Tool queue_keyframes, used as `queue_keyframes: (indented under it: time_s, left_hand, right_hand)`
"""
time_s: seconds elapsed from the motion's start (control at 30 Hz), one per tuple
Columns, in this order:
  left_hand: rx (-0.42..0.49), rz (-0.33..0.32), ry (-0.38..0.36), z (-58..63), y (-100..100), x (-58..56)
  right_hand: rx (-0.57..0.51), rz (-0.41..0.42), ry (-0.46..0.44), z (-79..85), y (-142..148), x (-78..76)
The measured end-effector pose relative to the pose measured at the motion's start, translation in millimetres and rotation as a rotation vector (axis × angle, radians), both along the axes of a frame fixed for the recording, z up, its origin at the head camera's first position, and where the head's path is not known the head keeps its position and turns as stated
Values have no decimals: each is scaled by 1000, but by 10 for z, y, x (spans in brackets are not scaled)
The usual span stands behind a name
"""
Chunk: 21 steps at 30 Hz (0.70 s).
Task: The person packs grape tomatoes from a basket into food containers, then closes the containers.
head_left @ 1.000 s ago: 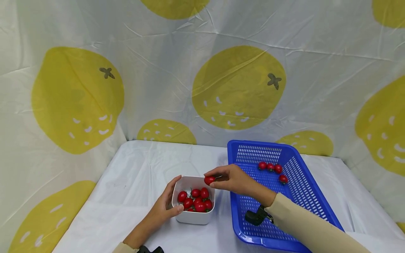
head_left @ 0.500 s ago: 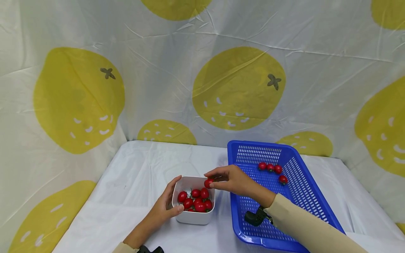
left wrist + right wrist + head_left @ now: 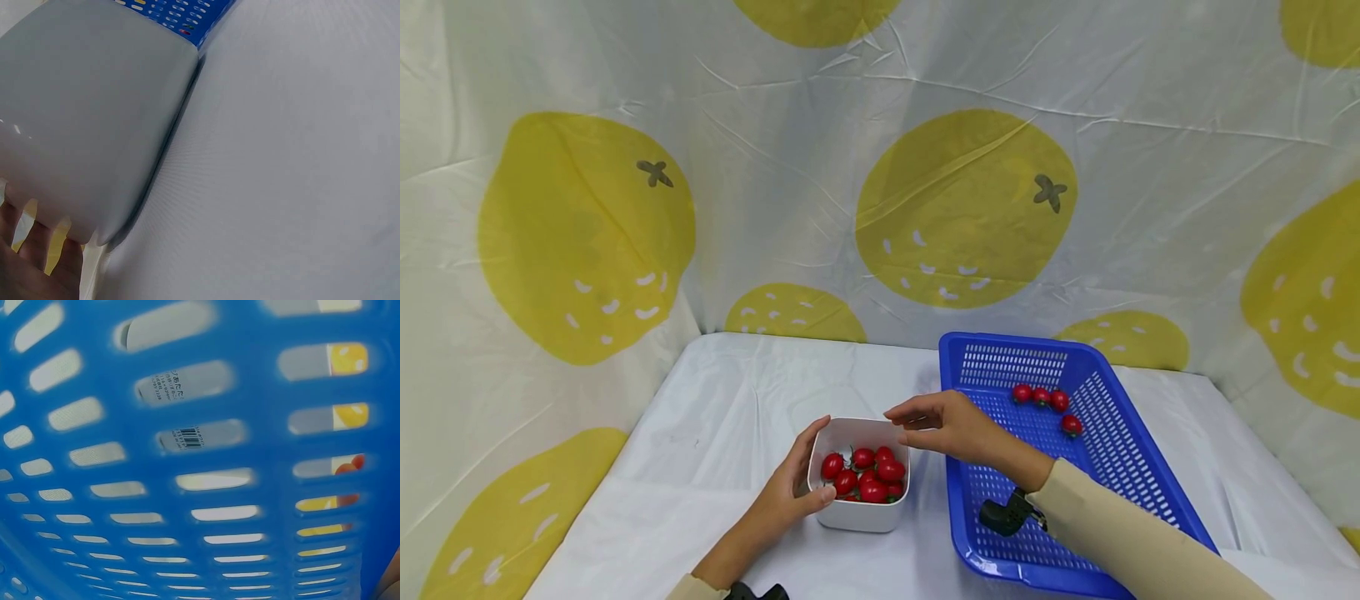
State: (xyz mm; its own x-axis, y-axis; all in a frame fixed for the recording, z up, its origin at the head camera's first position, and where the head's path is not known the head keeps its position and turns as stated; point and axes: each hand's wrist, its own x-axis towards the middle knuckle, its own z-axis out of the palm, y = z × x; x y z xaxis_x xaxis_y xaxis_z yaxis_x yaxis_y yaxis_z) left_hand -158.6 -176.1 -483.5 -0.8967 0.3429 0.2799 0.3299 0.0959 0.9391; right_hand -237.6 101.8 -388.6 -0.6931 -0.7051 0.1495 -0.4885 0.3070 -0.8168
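In the head view, a white square container [image 3: 859, 518] stands on the table with several cherry tomatoes [image 3: 872, 490] inside. My left hand [image 3: 792, 483] holds its left side, thumb at the near edge and fingers along the far left; the left wrist view shows those fingers [image 3: 40, 247] against the container wall [image 3: 94, 112]. Above the container's far right corner is my right hand [image 3: 951, 427], with nothing between thumb and fingers. In the right wrist view, the blue basket's slotted wall [image 3: 269, 469] covers nearly everything.
A blue perforated basket [image 3: 958, 500] sits on the right under my right forearm, with several cherry tomatoes [image 3: 1041, 397] toward its far end. White cloth [image 3: 737, 392] covers the table. A lemon-print curtain [image 3: 775, 183] hangs behind.
The cherry tomato in my right fingers has been let go and now lies on the others at the container's right side. My left hand stays in place.
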Motion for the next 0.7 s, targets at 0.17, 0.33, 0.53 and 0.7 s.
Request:
queue_keyframes:
  time_s: [0.17, 0.33, 0.53, 0.7]
  left_hand:
    - [2, 3, -11, -10, -4, -3]
    - [13, -5, -12, -14, -3, -1]
    - [5, -6, -16, -29, -11, -9]
    - [8, -10, -10, -24, -12, -9]
  right_hand:
    - [-1, -3, -12, 8, 3, 1]
    - [-18, 8, -41, 10, 8, -4]
    - [-37, 16, -79, 37, 14, 4]
    - [-27, 9, -70, 69, 25, 19]
